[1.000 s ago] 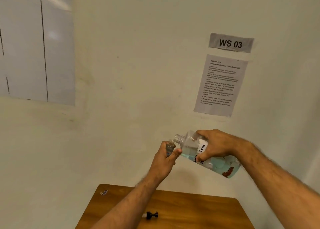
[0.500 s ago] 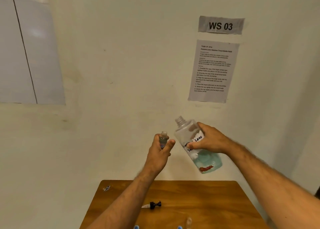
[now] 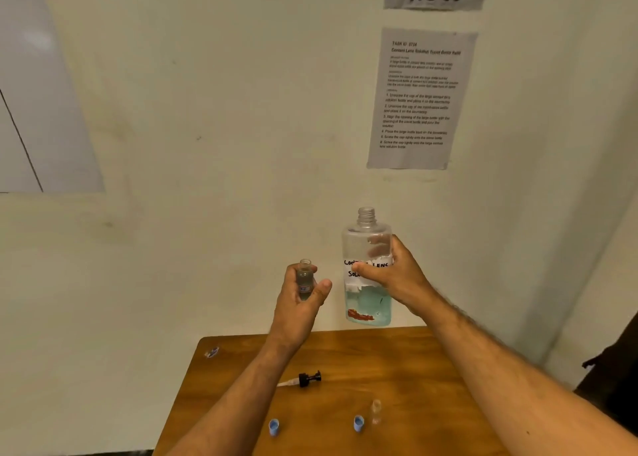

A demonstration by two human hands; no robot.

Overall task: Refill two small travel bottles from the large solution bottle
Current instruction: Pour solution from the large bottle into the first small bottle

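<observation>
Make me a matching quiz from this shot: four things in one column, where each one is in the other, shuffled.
1. large bottle
2. small bottle
3. pump cap
4. empty vial

A. lying on the table
B. in the left hand
C. standing on the table beside a blue cap
D. in the right hand

Pairs: 1-D, 2-B, 3-A, 4-C

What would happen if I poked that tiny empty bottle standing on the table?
The small clear bottle on the wooden table would probably tip easily: it looks tall, narrow and empty, so likely very light. Its round body might then roll. With its cap off, probably the blue cap beside it, nothing seems inside to spill.
</observation>
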